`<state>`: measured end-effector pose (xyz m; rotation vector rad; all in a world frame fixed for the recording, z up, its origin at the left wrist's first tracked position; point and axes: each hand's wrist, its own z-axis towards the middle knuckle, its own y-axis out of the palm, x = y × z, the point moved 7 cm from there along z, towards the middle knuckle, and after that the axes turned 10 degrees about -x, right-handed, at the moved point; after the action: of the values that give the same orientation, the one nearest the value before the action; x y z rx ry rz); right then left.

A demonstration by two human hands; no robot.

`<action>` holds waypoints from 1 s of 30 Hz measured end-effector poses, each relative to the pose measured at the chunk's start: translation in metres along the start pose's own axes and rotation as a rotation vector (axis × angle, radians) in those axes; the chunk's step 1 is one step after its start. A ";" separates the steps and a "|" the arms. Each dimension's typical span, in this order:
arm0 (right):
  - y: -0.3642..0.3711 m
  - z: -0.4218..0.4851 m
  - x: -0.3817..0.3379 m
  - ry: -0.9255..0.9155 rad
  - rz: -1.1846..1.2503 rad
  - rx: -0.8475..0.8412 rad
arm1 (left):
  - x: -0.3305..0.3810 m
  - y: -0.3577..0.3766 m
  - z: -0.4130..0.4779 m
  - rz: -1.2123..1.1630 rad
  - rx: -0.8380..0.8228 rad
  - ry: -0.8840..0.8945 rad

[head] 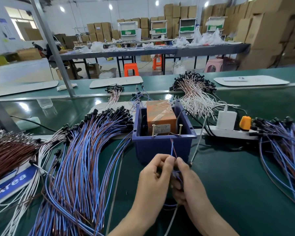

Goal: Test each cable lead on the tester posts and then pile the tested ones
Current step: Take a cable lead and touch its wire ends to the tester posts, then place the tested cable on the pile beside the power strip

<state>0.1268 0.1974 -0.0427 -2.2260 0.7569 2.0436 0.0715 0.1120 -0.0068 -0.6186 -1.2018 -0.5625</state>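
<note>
- Hands sit low in view, at 6 o'clock of the blue bin (150, 148), close together over the green mat (232, 184).
- Grip of the left hand (152, 174): fingers curled, thumb and forefinger pinching the lead (172, 149) just below its free ends.
- Grip of the right hand (189, 183): also pinching the lead, fingertips close against the other hand's. More of the lead is bunched in its palm, with blue strands showing.
- One blue wire and one brown make up the lead. Its ends point up toward 12 o'clock in front of the bin wall, short of both posts and touching neither.
- Upright screws, the left post (153, 131) and the right post (180, 129), stand inside the bin, just in front of the orange tester box (160, 114).
- Big fan of blue-and-brown leads (85, 159) at 9 o'clock of the bin, black caps at the far end.
- Second heap (283, 142) of the same at 3 o'clock, partly over the power strip (228, 132).
- White-wire heap (194, 94) at 1 o'clock, behind the bin.
- Brown bundle (10, 150) and blue sign (10, 183) reading "Area" at the far 9 o'clock edge.
</note>
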 end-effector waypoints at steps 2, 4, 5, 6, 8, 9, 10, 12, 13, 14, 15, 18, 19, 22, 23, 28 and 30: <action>-0.005 -0.001 -0.003 -0.021 -0.032 0.017 | -0.002 0.003 -0.001 0.163 -0.040 0.035; -0.009 -0.001 -0.006 -0.037 -0.060 0.023 | -0.003 0.006 -0.001 0.284 -0.084 0.067; -0.011 -0.001 -0.007 -0.045 -0.079 0.027 | -0.003 0.007 -0.002 0.318 -0.113 0.076; -0.013 -0.002 -0.008 -0.056 -0.091 0.034 | -0.004 0.009 -0.002 0.344 -0.151 0.081; -0.018 -0.003 -0.011 -0.085 -0.080 0.069 | -0.006 0.014 -0.003 0.397 -0.218 0.084; -0.022 -0.004 -0.014 -0.103 -0.066 0.098 | -0.007 0.016 -0.004 0.426 -0.240 0.081; -0.026 -0.006 -0.018 -0.128 -0.051 0.129 | -0.007 0.017 -0.005 0.446 -0.254 0.079; -0.033 -0.010 -0.028 -0.206 -0.051 0.177 | -0.009 0.017 -0.007 0.467 -0.283 0.075; -0.037 -0.013 -0.033 -0.255 -0.079 0.201 | -0.011 0.017 -0.007 0.485 -0.315 0.068; -0.043 -0.017 -0.038 -0.306 -0.120 0.231 | -0.013 0.018 -0.008 0.509 -0.362 0.058; -0.047 -0.021 -0.043 -0.351 -0.162 0.263 | -0.015 0.020 -0.009 0.537 -0.415 0.046; -0.057 -0.035 -0.053 -0.463 -0.269 0.354 | -0.014 0.024 -0.009 0.490 -0.454 0.049; -0.062 -0.040 -0.056 -0.494 -0.289 0.399 | -0.009 0.024 -0.008 0.431 -0.414 0.061; -0.085 -0.056 -0.059 -0.562 -0.173 0.559 | 0.011 0.021 -0.001 0.297 -0.223 0.102; -0.095 -0.062 -0.059 -0.565 -0.093 0.605 | 0.020 0.020 0.002 0.278 -0.162 0.133; -0.157 -0.098 -0.067 -0.565 0.035 0.845 | 0.073 0.027 0.032 0.057 0.010 0.253; -0.177 -0.112 -0.067 -0.559 0.101 0.875 | 0.091 0.042 0.050 -0.041 -0.001 0.281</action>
<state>0.2945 0.3376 -0.0166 -1.1102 1.3397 1.7117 0.0912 0.1708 0.0870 -0.4982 -0.9515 -0.6620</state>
